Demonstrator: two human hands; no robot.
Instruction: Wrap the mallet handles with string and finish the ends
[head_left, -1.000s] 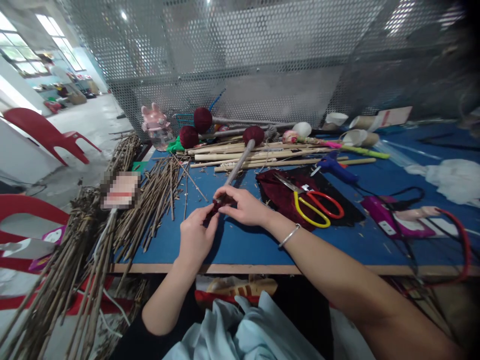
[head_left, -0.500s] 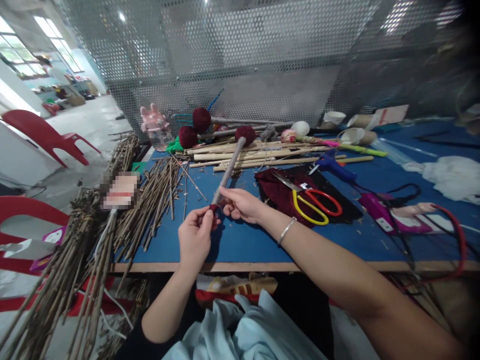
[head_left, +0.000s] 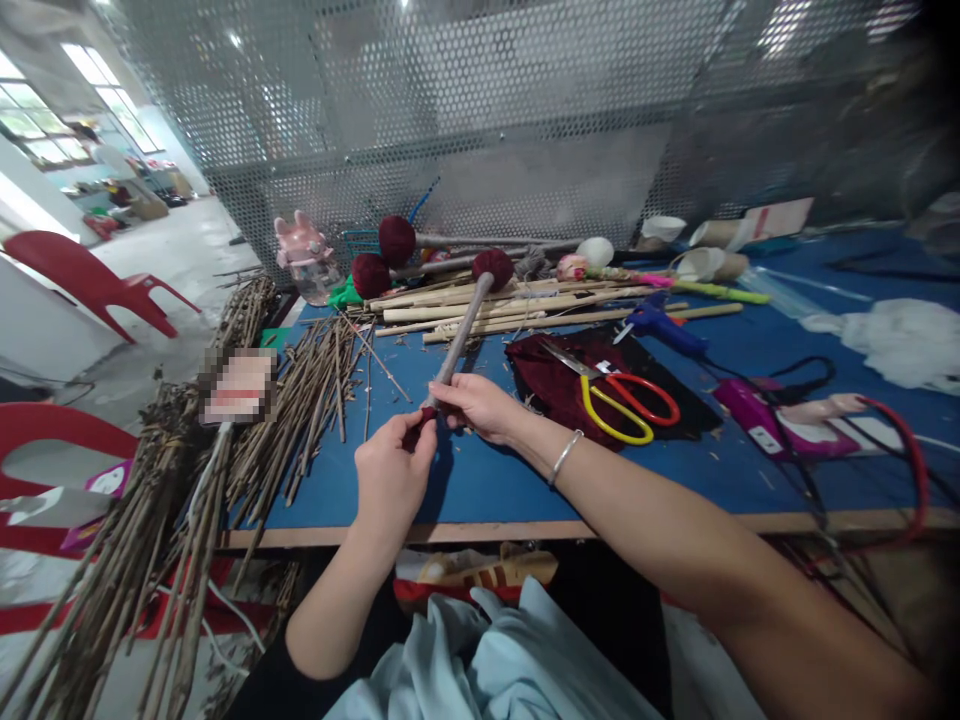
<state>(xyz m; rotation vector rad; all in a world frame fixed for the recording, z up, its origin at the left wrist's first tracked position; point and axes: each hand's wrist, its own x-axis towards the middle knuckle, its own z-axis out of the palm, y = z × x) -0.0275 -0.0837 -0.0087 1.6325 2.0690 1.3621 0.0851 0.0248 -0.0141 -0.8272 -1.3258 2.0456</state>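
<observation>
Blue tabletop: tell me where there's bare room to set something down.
Bare tabletop shows between the twigs and the left hand, and between the scissors, the right forearm and the front edge. It is crowded farther back, where pale sticks and dark red balls lie.

No lettering legible, white label [head_left: 764, 440] on a purple box [head_left: 739, 402] too small to read, reddish mark [head_left: 766, 226] on a pale card [head_left: 792, 214] unclear, markings [head_left: 110, 483] on a purple-and-white packet [head_left: 93, 478] at left indistinct, one panel [head_left: 241, 385] pixelated.
</observation>
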